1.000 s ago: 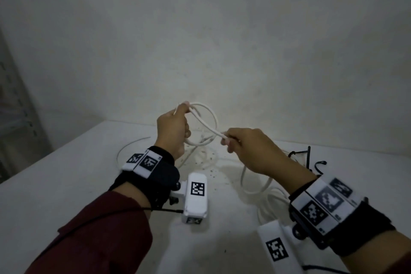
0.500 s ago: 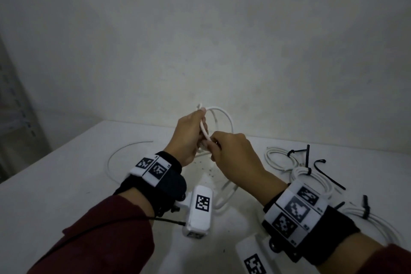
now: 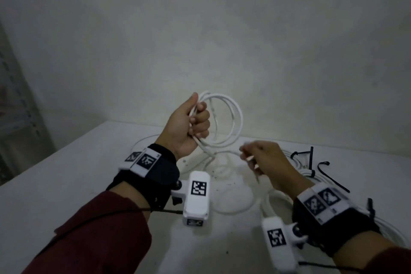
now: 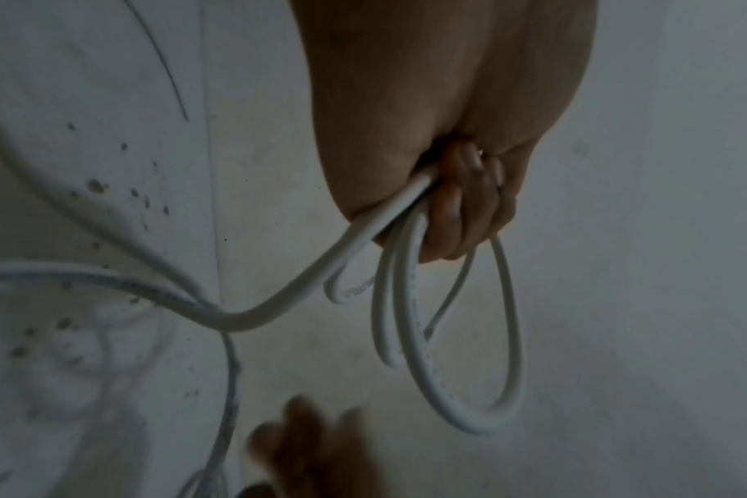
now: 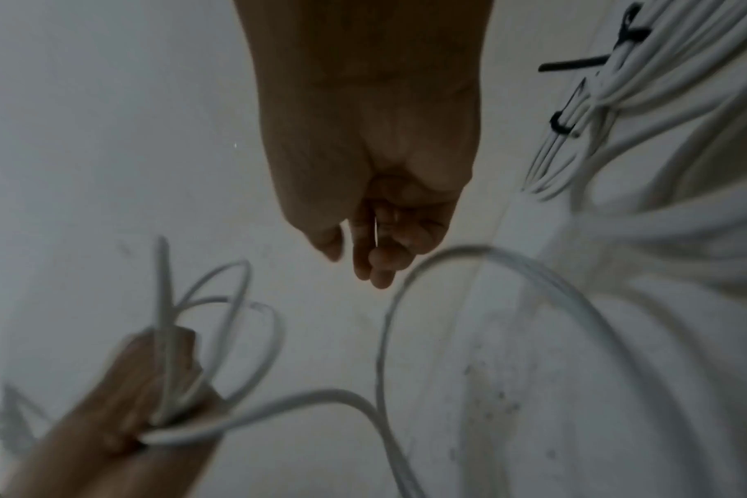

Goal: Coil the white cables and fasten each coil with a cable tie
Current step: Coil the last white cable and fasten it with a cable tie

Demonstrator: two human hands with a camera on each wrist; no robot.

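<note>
My left hand (image 3: 195,122) is raised above the table and grips a small coil of white cable (image 3: 235,115) in its fist; a few loops hang from the fingers (image 4: 448,215) in the left wrist view, where the coil (image 4: 508,337) droops. From the fist the cable runs right to my right hand (image 3: 255,159), which is lower and curls its fingers (image 5: 376,262) loosely round it. The rest of the cable (image 3: 233,209) lies slack on the white table (image 3: 66,173). The right wrist view is blurred.
Tied white coils (image 3: 307,171) with black ties lie at the right, seen also as bundles (image 5: 619,84). A loose black cable tie (image 3: 331,178) lies beside them. A wall rises behind the table; a shelf (image 3: 13,118) stands at far left.
My right hand brought a length of cable to the left hand, which took it as another loop. The right hand has since drawn back right and down along the cable.
</note>
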